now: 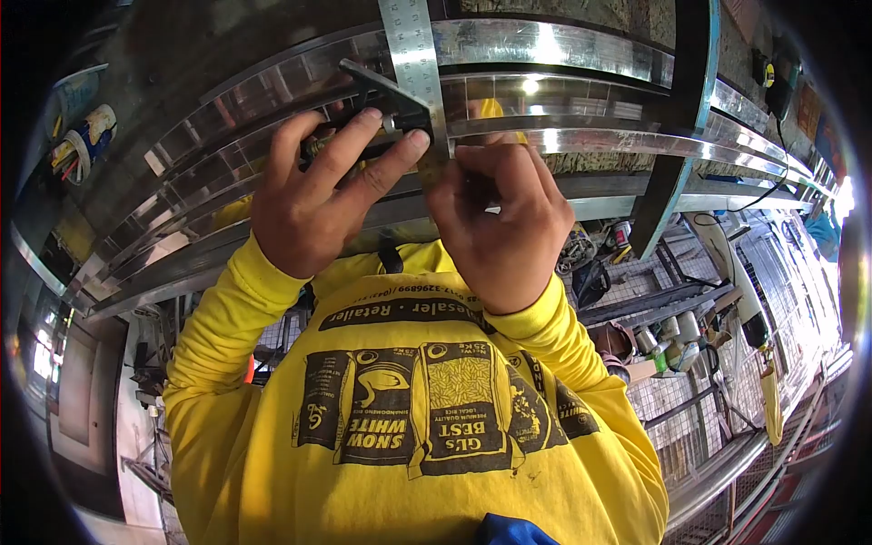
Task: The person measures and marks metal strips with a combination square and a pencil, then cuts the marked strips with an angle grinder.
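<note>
A combination square lies across shiny metal bars (pixel 581 44), its steel blade (pixel 414 50) pointing away from me and its dark head (pixel 400 100) on the near side. My left hand (pixel 313 195) is closed around the head, with two fingertips resting at the blade's left side. Against the blade's right edge, near its close end, my right hand (pixel 509 209) is curled in a pinch. Its fingers hide whatever they may hold.
A dark steel bar (pixel 681 136) crosses the shiny bars on the right. A container with tools (pixel 86 141) stands at far left. A tape measure (pixel 766 71) lies at upper right. Cans and bottles (pixel 672 336) sit on a mesh surface at lower right.
</note>
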The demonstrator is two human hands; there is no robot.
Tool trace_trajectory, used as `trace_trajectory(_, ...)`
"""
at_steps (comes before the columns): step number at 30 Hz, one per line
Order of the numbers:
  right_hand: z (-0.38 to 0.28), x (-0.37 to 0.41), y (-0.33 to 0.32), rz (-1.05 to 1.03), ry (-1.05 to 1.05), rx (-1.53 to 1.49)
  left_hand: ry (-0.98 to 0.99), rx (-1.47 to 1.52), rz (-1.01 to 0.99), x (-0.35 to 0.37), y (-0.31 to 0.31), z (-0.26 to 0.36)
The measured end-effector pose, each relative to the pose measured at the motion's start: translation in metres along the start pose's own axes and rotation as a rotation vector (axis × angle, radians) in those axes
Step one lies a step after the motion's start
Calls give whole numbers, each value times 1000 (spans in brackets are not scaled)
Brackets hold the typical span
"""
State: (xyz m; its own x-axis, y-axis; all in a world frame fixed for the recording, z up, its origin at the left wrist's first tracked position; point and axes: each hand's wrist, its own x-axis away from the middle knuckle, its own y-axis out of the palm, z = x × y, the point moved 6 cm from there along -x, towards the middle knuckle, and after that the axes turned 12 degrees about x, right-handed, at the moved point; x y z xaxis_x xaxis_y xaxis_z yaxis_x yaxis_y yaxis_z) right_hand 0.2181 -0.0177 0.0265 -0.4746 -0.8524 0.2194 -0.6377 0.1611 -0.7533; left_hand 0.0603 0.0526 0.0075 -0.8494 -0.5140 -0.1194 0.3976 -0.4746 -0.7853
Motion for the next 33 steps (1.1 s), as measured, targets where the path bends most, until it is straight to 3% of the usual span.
trace_trajectory(19,-6,-6,-3,43,-94,9,-8,20,17,-1,-2,0)
trace_trajectory(22,1,9,-2,18,-74,15,-18,29,11,-1,-2,1)
trace_trajectory(25,13,25,-2,-176,-1,41,-3,26,4,-1,-3,1)
trace_trajectory(28,10,26,-19,-163,-59,-19,-4,50,31,-1,-5,-1)
trace_trajectory(33,4,7,-15,-192,-308,195,2,65,49,-3,-10,1)
